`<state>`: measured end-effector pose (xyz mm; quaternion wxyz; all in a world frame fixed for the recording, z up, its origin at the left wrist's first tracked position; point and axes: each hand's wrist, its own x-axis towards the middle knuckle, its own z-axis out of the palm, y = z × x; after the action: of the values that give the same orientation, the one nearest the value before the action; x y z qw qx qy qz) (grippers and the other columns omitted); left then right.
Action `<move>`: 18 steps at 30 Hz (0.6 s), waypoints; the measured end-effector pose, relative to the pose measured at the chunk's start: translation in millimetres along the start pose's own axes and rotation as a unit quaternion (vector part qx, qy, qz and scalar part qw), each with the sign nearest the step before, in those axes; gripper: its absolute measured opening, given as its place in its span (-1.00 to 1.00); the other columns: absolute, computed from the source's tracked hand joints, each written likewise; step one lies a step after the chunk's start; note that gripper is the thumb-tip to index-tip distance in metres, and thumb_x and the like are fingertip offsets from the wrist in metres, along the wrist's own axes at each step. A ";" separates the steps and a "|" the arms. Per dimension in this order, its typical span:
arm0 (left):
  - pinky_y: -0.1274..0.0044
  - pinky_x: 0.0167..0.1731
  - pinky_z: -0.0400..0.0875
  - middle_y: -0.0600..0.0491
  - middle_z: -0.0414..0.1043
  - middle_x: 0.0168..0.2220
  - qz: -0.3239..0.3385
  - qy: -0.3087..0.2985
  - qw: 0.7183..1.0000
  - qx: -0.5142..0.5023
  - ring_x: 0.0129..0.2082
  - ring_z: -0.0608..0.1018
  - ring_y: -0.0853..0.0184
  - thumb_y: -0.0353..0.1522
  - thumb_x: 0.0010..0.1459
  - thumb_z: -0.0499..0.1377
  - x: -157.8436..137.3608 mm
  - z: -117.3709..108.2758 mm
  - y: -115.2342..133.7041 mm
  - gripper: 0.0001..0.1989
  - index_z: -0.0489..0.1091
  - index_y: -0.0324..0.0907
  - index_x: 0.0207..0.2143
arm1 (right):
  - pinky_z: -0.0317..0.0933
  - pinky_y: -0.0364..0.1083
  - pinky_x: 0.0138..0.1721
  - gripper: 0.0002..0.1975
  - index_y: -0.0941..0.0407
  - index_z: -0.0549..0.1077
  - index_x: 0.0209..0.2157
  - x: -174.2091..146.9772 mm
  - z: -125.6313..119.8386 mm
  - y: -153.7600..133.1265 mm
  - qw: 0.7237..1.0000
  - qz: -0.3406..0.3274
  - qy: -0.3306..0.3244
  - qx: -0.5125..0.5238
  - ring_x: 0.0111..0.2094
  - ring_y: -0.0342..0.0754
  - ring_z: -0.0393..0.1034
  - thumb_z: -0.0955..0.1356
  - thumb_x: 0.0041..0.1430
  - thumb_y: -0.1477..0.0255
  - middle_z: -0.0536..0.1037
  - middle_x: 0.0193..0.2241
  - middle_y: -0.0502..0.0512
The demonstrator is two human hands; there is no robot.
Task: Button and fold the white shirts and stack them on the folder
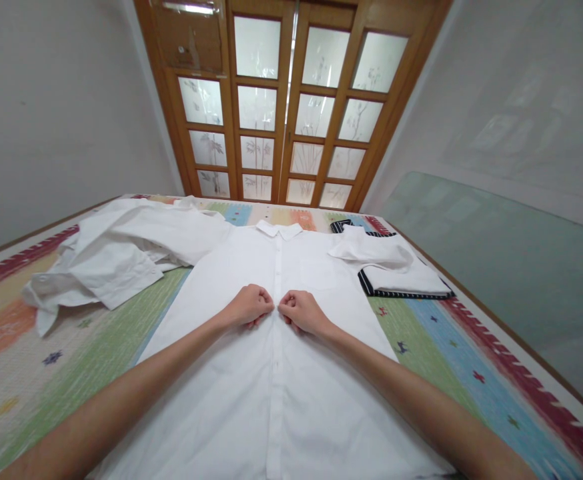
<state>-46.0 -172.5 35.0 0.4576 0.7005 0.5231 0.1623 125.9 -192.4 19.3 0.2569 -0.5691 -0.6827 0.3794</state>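
A white button-up shirt (pixel 231 393) lies spread out face up in front of me, its collar (pixel 279 230) at the far end. Its button placket (pixel 275 413) runs down the middle. My left hand (pixel 250 306) pinches the placket from the left, about halfway up the shirt. From the right, my right hand (pixel 301 311) pinches the same spot, its fingertips close to those of the left. The button or buttonhole between the fingertips is too small and covered to make out. Above the hands the placket lies closed.
A crumpled white shirt (pixel 116 250) lies at the left. Folded white clothing (pixel 406 280) rests on black striped fabric (pixel 366 283) at the right. Beneath everything is a colourful patterned mat (pixel 416 360). Wooden doors with glass panes (pixel 256 107) stand behind, with walls on both sides.
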 end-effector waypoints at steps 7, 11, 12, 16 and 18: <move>0.63 -0.58 0.25 0.23 0.30 -0.75 0.090 0.065 0.993 0.047 -0.72 0.36 0.46 -0.39 0.00 0.15 -6.4 -0.4 -8.7 -0.84 0.50 -0.23 -0.35 | 0.19 -0.15 -0.32 -0.81 0.08 0.60 -0.29 -3.1 -7.8 -4.0 0.965 -0.142 0.022 -0.221 -0.44 -0.06 0.46 0.32 0.17 0.48 0.60 -0.49 0.08; 0.62 -0.49 0.23 0.18 0.37 -0.68 0.135 0.081 0.982 0.104 -0.63 0.38 0.45 -0.44 -0.02 0.13 -5.5 1.8 -9.8 -0.77 0.58 -0.21 -0.36 | 0.16 -0.15 -0.33 -0.79 0.07 0.61 -0.26 0.7 -12.8 -8.0 0.941 -0.156 -0.009 -0.300 -0.39 -0.04 0.48 0.32 0.18 0.47 0.62 -0.46 0.09; 0.62 -0.48 0.22 0.17 0.39 -0.66 0.143 0.086 0.979 0.120 -0.61 0.38 0.45 -0.45 -0.03 0.12 -6.1 2.4 -9.3 -0.75 0.60 -0.21 -0.35 | 0.15 -0.16 -0.33 -0.79 0.08 0.60 -0.25 1.3 -12.9 -8.8 0.939 -0.156 -0.011 -0.305 -0.38 -0.05 0.47 0.32 0.17 0.48 0.61 -0.46 0.08; 0.61 -0.48 0.19 0.13 0.42 -0.64 0.158 0.079 0.969 0.171 -0.59 0.38 0.45 -0.45 0.01 0.09 -12.4 3.6 -5.6 -0.71 0.62 -0.20 -0.33 | 0.11 -0.19 -0.39 -0.83 0.15 0.56 -0.28 2.3 -9.9 -7.5 0.952 -0.161 -0.010 -0.262 -0.46 -0.12 0.40 0.32 0.13 0.54 0.57 -0.51 0.03; 0.60 -0.47 0.18 0.10 0.44 -0.63 0.162 0.076 0.964 0.196 -0.59 0.39 0.43 -0.42 0.05 0.09 -15.7 2.9 -4.8 -0.72 0.62 -0.20 -0.33 | 0.10 -0.21 -0.42 -0.86 0.17 0.53 -0.32 2.9 -8.6 -3.8 0.963 -0.165 -0.008 -0.211 -0.51 -0.16 0.35 0.33 0.10 0.57 0.52 -0.56 -0.01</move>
<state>-52.9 -187.6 33.5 0.2376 0.8374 0.4576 0.1814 129.7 -187.9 27.1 0.1845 -0.4864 -0.8340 0.1840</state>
